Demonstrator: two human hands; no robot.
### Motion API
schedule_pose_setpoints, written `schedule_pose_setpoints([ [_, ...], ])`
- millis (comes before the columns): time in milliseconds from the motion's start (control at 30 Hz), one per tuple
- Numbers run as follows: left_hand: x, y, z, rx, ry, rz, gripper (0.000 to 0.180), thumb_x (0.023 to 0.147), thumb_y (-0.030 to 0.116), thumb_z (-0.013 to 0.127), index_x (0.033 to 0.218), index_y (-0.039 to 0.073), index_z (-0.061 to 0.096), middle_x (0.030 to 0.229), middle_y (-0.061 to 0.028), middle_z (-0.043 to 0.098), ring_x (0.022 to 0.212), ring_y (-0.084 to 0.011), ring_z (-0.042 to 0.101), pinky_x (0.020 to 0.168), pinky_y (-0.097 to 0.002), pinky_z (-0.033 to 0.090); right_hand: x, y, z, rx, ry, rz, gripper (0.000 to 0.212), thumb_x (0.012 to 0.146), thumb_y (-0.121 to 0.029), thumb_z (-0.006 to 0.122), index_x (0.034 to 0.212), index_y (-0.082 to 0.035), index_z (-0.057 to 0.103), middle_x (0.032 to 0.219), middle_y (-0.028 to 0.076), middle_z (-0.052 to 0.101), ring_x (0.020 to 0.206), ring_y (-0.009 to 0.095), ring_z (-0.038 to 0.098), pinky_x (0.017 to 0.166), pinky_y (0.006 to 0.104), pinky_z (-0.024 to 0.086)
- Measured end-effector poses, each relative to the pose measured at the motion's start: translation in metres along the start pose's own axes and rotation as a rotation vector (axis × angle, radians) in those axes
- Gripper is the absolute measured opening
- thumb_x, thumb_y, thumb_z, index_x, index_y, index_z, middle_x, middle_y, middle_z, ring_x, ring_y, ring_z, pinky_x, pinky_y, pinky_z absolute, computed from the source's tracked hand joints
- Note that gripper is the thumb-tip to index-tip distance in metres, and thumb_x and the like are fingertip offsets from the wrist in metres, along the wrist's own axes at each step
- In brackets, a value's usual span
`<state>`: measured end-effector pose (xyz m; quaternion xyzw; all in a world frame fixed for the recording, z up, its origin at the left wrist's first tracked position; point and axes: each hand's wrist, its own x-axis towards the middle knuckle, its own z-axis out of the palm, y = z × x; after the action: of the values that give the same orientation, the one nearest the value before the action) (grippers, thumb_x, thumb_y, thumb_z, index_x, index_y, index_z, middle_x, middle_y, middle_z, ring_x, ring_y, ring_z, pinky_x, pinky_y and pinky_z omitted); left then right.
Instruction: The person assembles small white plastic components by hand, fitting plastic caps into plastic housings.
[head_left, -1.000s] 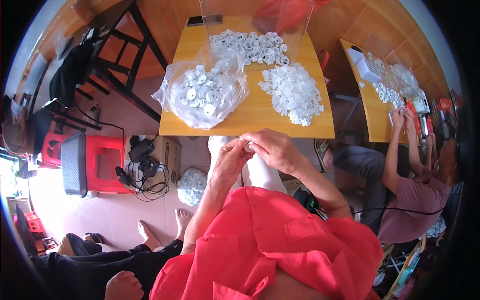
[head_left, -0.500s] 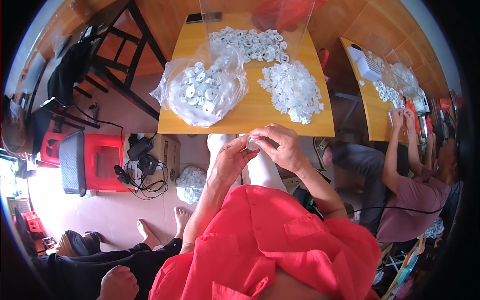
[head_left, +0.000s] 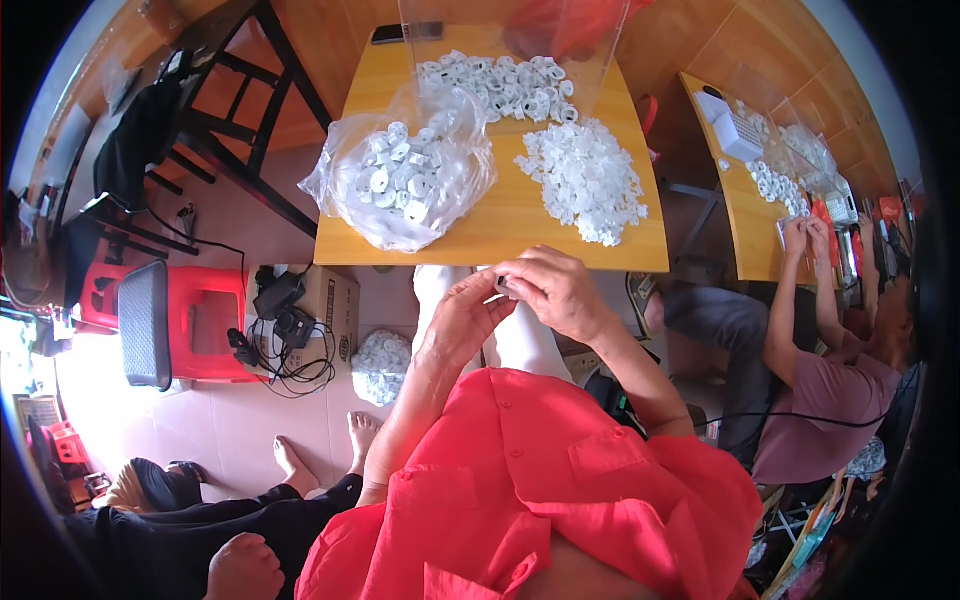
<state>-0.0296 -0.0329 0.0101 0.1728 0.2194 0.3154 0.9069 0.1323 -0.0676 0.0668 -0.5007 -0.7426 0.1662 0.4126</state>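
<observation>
Just below the near table edge, my left hand (head_left: pixel 463 315) and my right hand (head_left: pixel 556 293) meet over my lap. Both pinch one small white plastic part (head_left: pixel 504 287), which is mostly covered by fingers; a dark spot shows on it. Beyond them on the wooden table (head_left: pixel 480 254) lies an open clear plastic bag (head_left: pixel 335 190) filled with white round parts (head_left: pixel 400 180). A heap of translucent plastic pieces (head_left: pixel 590 185) spreads to its right. Farther back sits a pile of white ring-shaped parts (head_left: pixel 495 88).
A clear upright panel (head_left: pixel 600 60) and a dark phone (head_left: pixel 400 33) are at the table's back. On the floor stand a filled bag (head_left: pixel 381 368), a cardboard box (head_left: pixel 342 310) with cables and a red stool (head_left: pixel 205 330). Another person (head_left: pixel 830 400) works at the right-hand table (head_left: pixel 755 255).
The white part has turned between my fingers, and a dark spot on it now shows. My right fingers have closed in over it. Both hands stay in about the same place.
</observation>
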Motion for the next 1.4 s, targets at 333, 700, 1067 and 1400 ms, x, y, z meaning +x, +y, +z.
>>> schedule_pose_setpoints([
  [333, 0.007, -0.01, -0.006, -0.199, 0.059, -0.061, 0.027, 0.097, 0.018, 0.043, 0.114, -0.001, 0.051, 0.101, -0.0088, 0.056, 0.092, -0.0197, 0.056, 0.087, -0.0352, 0.048, -0.007, 0.008, 0.004, -0.062, 0.026, -0.159, 0.023, 0.069, 0.008, 0.061, 0.09, -0.002, 0.063, 0.092, 0.007, 0.063, 0.081, 0.025, 0.058, 0.07, 0.0338, 0.05],
  [700, 0.001, 0.002, 0.005, -0.083, 0.001, 0.01, 0.028, 0.096, 0.019, 0.047, 0.115, -0.001, 0.055, 0.105, -0.0106, 0.06, 0.091, -0.0189, 0.059, 0.084, -0.0314, 0.05, -0.003, 0.009, 0.0, 0.264, 0.146, 0.026, 0.009, 0.081, 0.001, 0.063, 0.09, 0.0, 0.064, 0.089, 0.008, 0.062, 0.073, 0.016, 0.06, 0.063, 0.0264, 0.049],
  [1067, -0.006, 0.011, 0.012, 0.006, 0.023, 0.071, 0.028, 0.094, 0.016, 0.051, 0.118, 0.002, 0.056, 0.106, -0.0095, 0.062, 0.091, -0.0171, 0.061, 0.082, -0.0293, 0.052, 0.0, 0.004, -0.016, 0.785, 0.039, 0.465, 0.01, 0.083, 0.004, 0.061, 0.092, 0.003, 0.063, 0.083, 0.003, 0.06, 0.077, 0.012, 0.063, 0.062, 0.0201, 0.048],
  [1400, -0.004, 0.01, 0.008, 0.07, 0.043, 0.125, 0.024, 0.093, 0.013, 0.054, 0.114, 0.003, 0.06, 0.105, -0.0075, 0.063, 0.087, -0.0153, 0.062, 0.08, -0.0283, 0.053, 0.01, -0.019, -0.009, 0.142, 0.029, 0.197, 0.01, 0.079, 0.004, 0.06, 0.088, -0.001, 0.062, 0.076, 0.009, 0.059, 0.064, 0.024, 0.059, 0.059, 0.0317, 0.048],
])
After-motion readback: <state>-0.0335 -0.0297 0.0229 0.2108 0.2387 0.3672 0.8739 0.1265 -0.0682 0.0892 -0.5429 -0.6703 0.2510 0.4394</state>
